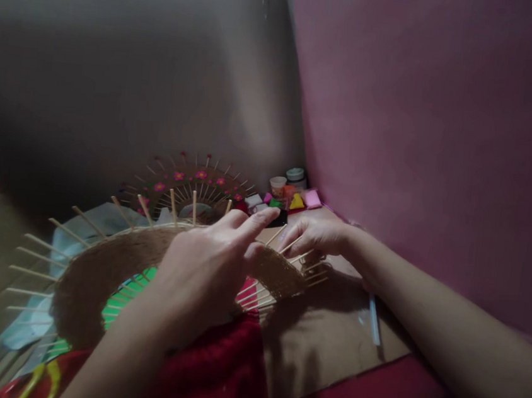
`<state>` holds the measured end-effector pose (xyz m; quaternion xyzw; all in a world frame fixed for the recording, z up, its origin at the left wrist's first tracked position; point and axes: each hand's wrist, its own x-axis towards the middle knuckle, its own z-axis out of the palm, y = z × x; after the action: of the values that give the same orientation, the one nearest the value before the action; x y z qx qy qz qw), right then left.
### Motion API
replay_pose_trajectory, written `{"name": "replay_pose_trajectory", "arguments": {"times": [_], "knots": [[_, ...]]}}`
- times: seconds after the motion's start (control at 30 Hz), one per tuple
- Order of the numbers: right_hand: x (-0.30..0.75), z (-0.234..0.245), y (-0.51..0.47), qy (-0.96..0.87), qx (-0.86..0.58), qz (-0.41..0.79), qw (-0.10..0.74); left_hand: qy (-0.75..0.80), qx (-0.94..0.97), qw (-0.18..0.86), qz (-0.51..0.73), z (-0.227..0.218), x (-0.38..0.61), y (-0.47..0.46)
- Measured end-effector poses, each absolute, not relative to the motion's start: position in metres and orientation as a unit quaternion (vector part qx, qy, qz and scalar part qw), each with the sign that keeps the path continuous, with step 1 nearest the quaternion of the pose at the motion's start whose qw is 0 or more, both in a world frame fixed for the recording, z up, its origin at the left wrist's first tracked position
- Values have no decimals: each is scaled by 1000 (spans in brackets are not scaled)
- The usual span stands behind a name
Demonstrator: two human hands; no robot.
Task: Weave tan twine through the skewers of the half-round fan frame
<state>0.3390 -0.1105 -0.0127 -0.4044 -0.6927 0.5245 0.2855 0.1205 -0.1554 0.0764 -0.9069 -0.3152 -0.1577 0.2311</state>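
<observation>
A round woven ring (97, 270) of tan twine with thin wooden sticks poking out all round lies tilted over my lap. My left hand (207, 262) rests on its near right part, fingers stretched and slightly spread, index finger pointing toward the rim. My right hand (314, 232) sits at the ring's right edge, fingers curled among the sticks; what they pinch is hidden. Green and red show through the ring's centre.
A second stick ring (191, 185) with pink flowers stands behind. Small cups (277, 184), a white-lidded jar (296, 175) and coloured felt pieces (298, 201) sit by the pink wall (418, 145). A white stick (374, 319) lies on brown cardboard (318, 337). Red cloth (224, 372) covers my lap.
</observation>
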Motion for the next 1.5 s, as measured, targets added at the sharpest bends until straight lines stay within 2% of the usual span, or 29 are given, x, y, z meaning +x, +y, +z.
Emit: {"name": "replay_pose_trajectory", "arguments": {"times": [0.13,0.2,0.43,0.57,0.67,0.87,1.13,1.3,1.5], "knots": [[339,-12,-113,-719,-411,479,290,-289,-909,250,-169,63,135,-155],[340,-13,-113,-734,-411,459,284,-266,-924,225,-159,52,143,-149],[338,-7,-116,-749,-431,435,254,-339,-924,102,-146,30,151,-132],[336,-1,-119,-744,-447,442,229,-356,-919,39,-168,36,153,-134],[334,4,-122,-737,-462,425,250,-362,-915,-3,-179,40,155,-137],[336,15,-130,-709,-452,468,271,-361,-914,-7,-184,46,155,-139],[349,22,-134,-637,-436,511,378,-362,-885,-45,-288,72,129,-134],[346,16,-130,-626,-451,529,354,-375,-848,-104,-360,94,108,-141],[341,3,-119,-675,-465,470,326,-394,-811,-89,-424,108,100,-157]]}}
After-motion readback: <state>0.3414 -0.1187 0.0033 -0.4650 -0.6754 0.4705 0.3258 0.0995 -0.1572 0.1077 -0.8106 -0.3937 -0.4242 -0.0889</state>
